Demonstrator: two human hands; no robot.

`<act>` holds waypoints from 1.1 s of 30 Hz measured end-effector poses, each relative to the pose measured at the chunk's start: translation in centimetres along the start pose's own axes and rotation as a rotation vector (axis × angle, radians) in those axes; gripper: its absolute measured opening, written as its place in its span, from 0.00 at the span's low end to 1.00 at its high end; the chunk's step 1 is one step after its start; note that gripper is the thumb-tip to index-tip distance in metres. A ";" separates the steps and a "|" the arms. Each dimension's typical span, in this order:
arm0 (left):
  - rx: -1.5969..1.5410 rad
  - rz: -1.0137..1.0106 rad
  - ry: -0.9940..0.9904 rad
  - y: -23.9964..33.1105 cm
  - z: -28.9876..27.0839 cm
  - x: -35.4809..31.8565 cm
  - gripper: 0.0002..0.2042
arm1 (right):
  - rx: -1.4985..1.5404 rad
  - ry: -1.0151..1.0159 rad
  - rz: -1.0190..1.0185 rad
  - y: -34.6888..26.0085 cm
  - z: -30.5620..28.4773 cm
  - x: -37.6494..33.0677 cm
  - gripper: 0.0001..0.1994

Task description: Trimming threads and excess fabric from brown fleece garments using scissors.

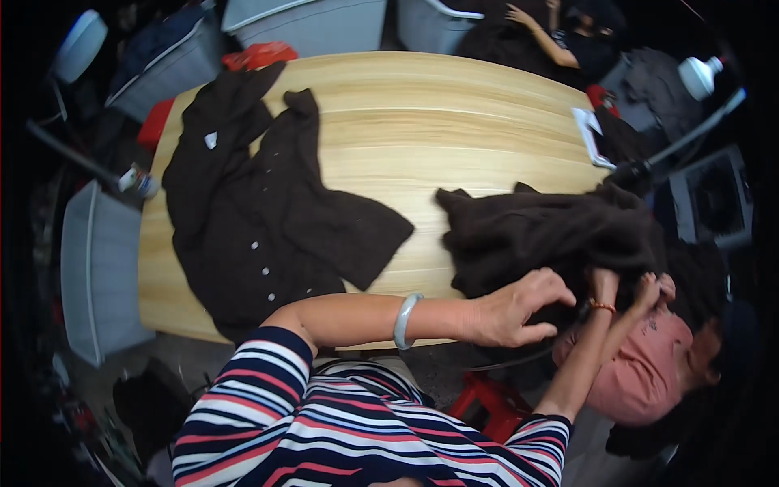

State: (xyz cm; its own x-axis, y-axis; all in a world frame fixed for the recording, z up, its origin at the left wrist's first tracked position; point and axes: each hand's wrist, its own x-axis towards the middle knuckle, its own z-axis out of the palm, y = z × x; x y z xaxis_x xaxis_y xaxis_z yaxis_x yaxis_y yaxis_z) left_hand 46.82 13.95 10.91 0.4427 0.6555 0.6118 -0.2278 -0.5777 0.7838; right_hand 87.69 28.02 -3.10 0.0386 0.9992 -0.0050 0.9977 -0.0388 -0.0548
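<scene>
My left hand (519, 312) reaches across to the right with a pale bangle on its wrist. Its fingers are bent, thumb apart, and nothing shows between them. Just beyond it lies a bunched dark brown garment (552, 231), slightly blurred at its left end. My right hand (602, 286), with a beaded bracelet, is closed at the near edge of that cloth, which hides its fingertips. On the table's left side a dark brown buttoned cardigan (243, 203) lies spread out with a small white label.
Close on my right sits a person in a pink top (641, 369), their hands (656, 290) near mine. The wooden table (422, 105) has lamp arms (89, 158) at both sides. Grey bins (97, 272) stand around it. A red stool (487, 402) is below; another person works at the far right.
</scene>
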 end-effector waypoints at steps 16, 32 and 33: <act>1.233 -1.009 0.939 -0.3 -20.3 -35.7 0.31 | 0.464 -0.551 -0.481 -39.6 -1.2 -15.0 0.20; -0.149 -0.805 1.555 -0.4 -19.4 -35.6 0.17 | 0.357 -0.629 -0.883 -51.4 -2.7 -16.4 0.20; -0.091 -0.854 1.543 0.0 -17.6 -36.3 0.17 | 0.343 -0.641 -0.898 -51.3 -2.8 -16.8 0.20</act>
State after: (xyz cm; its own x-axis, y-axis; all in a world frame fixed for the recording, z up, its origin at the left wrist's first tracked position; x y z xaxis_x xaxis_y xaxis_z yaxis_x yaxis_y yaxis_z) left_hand 15.49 -1.32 -9.44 -0.6819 0.5825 -0.4424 -0.4585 0.1309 0.8790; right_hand 35.97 13.28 2.62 -0.8100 0.4864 -0.3276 0.5808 0.5881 -0.5629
